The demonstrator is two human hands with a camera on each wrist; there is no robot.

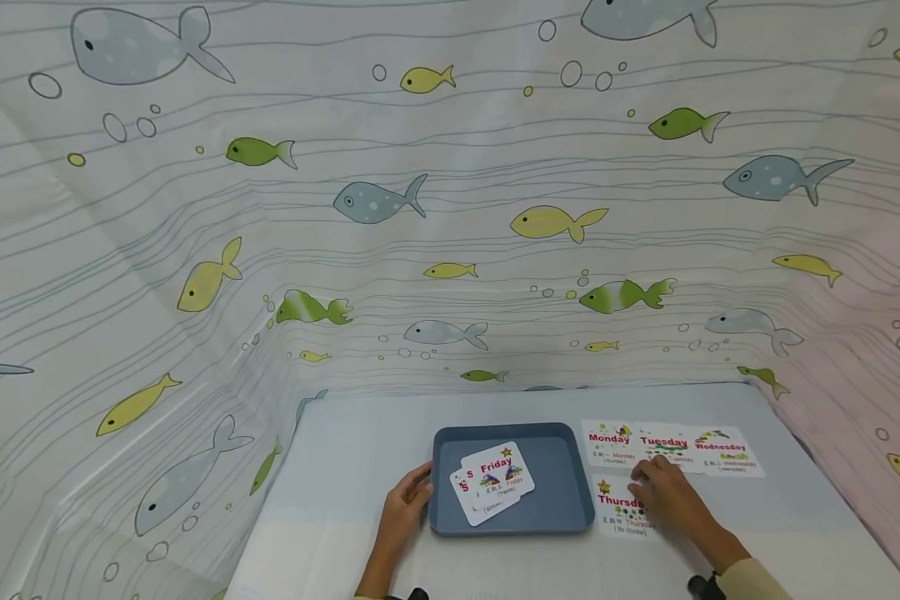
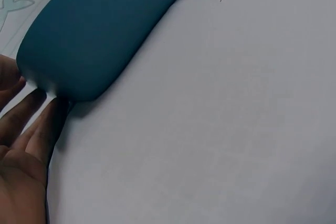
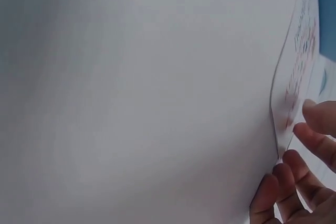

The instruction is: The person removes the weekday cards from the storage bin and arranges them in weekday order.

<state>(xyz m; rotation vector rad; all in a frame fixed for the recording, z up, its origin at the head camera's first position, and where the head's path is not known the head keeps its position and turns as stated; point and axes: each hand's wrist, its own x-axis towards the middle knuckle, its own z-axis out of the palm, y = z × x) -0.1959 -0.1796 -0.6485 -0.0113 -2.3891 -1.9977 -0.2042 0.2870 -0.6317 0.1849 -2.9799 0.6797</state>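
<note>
The left hand point(image 1: 403, 510) has its fingers loosely extended, with small gaps between them, their tips against the left end of a shallow, blue-grey rectangular tray point(image 1: 562, 479) with rounded corners. Inside the tray, to the right of those fingers, lies a white card with rounded corners and the red word "Friday" point(image 1: 504, 473). It overlaps a second white card point(image 1: 463, 498), which sticks out on the side nearer the left fingers; only a red "S" of its heading shows.

The right hand point(image 1: 671, 497) is palm down, its fingers slightly bent and close together, with the tips at the upper right corner of a white card headed "Thursday" in red point(image 1: 621, 510). They touch or nearly touch this card; whether thumb and finger pinch its edge I cannot tell. The Thursday card lies to the left of the right fingers, just beside the tray.

Beyond the right fingertips is a row of three white cards with red headings: "Monday" point(image 1: 607, 444) to the upper left, "Tuesday" point(image 1: 663, 442) straight ahead, its lower part hidden by the fingers, and "Wednesday" point(image 1: 726, 454) to the upper right. Their sides meet or overlap.

Tray and cards rest on a white surface point(image 1: 330, 475) beneath both hands. Well beyond the fingers hangs white cloth printed with fish point(image 1: 480, 179).
</note>
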